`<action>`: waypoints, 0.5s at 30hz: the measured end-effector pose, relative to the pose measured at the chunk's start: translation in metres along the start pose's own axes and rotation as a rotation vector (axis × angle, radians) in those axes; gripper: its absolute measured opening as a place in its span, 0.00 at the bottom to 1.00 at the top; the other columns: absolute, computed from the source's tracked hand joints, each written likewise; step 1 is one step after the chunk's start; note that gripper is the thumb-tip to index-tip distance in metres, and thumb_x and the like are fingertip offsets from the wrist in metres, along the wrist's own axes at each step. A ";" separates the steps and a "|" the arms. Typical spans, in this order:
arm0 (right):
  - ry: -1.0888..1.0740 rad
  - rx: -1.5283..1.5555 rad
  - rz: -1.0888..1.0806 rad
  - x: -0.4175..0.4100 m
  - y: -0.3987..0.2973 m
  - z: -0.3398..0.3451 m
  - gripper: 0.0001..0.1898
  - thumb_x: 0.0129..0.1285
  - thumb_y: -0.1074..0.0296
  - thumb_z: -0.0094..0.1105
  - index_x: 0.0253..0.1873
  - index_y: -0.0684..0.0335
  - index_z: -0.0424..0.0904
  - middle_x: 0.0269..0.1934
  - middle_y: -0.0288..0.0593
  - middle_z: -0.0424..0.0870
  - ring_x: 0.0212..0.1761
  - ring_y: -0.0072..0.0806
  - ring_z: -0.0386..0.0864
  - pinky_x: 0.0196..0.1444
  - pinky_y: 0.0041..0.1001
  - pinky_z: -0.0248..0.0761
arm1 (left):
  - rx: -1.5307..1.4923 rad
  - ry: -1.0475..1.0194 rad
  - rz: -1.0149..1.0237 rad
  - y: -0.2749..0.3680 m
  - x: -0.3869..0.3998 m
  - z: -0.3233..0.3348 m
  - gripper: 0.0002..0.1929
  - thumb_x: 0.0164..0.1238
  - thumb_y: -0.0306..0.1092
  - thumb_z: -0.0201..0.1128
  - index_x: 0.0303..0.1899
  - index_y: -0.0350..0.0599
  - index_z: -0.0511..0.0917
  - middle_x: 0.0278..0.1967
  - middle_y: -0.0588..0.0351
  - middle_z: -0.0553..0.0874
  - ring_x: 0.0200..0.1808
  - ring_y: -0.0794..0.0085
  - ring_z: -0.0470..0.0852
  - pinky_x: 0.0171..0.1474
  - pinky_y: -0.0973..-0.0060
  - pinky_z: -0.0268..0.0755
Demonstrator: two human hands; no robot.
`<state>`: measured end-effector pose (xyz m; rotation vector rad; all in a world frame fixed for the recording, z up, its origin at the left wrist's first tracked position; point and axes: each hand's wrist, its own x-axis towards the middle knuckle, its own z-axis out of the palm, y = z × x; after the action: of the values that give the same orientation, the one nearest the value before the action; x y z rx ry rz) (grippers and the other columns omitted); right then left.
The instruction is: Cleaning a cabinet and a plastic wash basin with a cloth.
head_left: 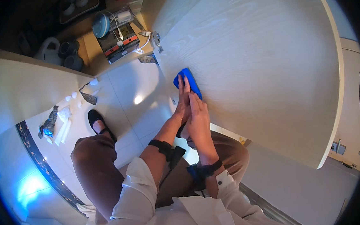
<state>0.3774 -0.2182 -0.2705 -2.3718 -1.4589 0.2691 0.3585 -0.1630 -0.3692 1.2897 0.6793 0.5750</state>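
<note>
A folded blue cloth (191, 77) lies flat against the pale wood-grain face of a cabinet door (258, 76), near its hinge-side edge. My left hand (184, 100) presses on the cloth with extended fingers. Beside and partly over it, my right hand (198, 113) has its fingers together, touching the left hand near the cloth's lower end. Whether the right fingertips reach the cloth is hard to tell. Both forearms wear black straps with small devices.
An open cabinet shelf (94, 57) holds boxes, cables, a blue round container (101, 25) and grey mugs (72, 62). Another door (36, 87) stands at left. Crumpled white tissue (64, 115) and dark wrapper pieces (50, 123) litter the tiled floor near my foot.
</note>
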 end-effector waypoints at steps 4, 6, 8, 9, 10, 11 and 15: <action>-0.061 0.011 0.064 -0.030 -0.001 -0.008 0.26 0.58 0.82 0.54 0.64 0.74 0.69 0.61 0.61 0.75 0.59 0.55 0.74 0.64 0.41 0.67 | 0.083 0.013 0.030 -0.027 -0.033 0.021 0.45 0.76 0.53 0.47 0.75 0.45 0.24 0.77 0.39 0.27 0.79 0.48 0.29 0.78 0.57 0.29; -0.118 -0.001 0.105 -0.043 0.005 -0.012 0.26 0.58 0.82 0.53 0.64 0.74 0.69 0.61 0.62 0.75 0.60 0.55 0.74 0.64 0.41 0.66 | 0.071 0.011 0.032 -0.030 -0.049 0.033 0.45 0.76 0.53 0.47 0.75 0.45 0.24 0.77 0.40 0.27 0.79 0.48 0.28 0.78 0.58 0.28; -0.117 -0.036 0.108 -0.055 0.011 -0.010 0.26 0.58 0.82 0.53 0.65 0.74 0.69 0.61 0.62 0.75 0.60 0.55 0.74 0.64 0.41 0.67 | 0.025 0.014 0.044 -0.034 -0.060 0.042 0.45 0.76 0.51 0.48 0.75 0.45 0.24 0.77 0.40 0.28 0.79 0.49 0.28 0.78 0.58 0.28; -0.120 -0.072 0.110 -0.057 0.013 -0.009 0.27 0.58 0.82 0.53 0.65 0.73 0.69 0.61 0.62 0.75 0.60 0.55 0.74 0.64 0.41 0.67 | 0.027 0.011 0.044 -0.035 -0.061 0.043 0.45 0.76 0.51 0.48 0.75 0.45 0.24 0.77 0.40 0.28 0.79 0.49 0.28 0.78 0.58 0.28; -0.119 -0.071 0.112 -0.057 0.015 -0.008 0.27 0.58 0.82 0.53 0.65 0.73 0.69 0.61 0.62 0.75 0.60 0.55 0.74 0.64 0.41 0.67 | 0.028 0.014 0.070 -0.036 -0.061 0.044 0.46 0.75 0.48 0.51 0.75 0.43 0.25 0.76 0.37 0.28 0.78 0.45 0.28 0.78 0.56 0.30; -0.104 -0.076 0.097 -0.056 0.017 -0.006 0.28 0.56 0.82 0.55 0.65 0.73 0.69 0.60 0.61 0.75 0.58 0.56 0.74 0.62 0.42 0.68 | 0.029 0.017 0.095 -0.037 -0.061 0.044 0.47 0.73 0.44 0.55 0.75 0.42 0.26 0.76 0.35 0.28 0.78 0.42 0.29 0.78 0.54 0.32; -0.139 -0.060 0.096 -0.037 0.006 -0.008 0.28 0.54 0.83 0.55 0.64 0.74 0.70 0.59 0.61 0.77 0.55 0.56 0.75 0.60 0.42 0.69 | 0.038 0.059 0.116 -0.043 -0.052 0.038 0.47 0.73 0.44 0.56 0.76 0.44 0.27 0.76 0.36 0.29 0.78 0.43 0.29 0.78 0.54 0.32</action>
<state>0.3684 -0.2556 -0.2659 -2.5197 -1.4336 0.4287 0.3517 -0.2335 -0.3990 1.3583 0.6703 0.7001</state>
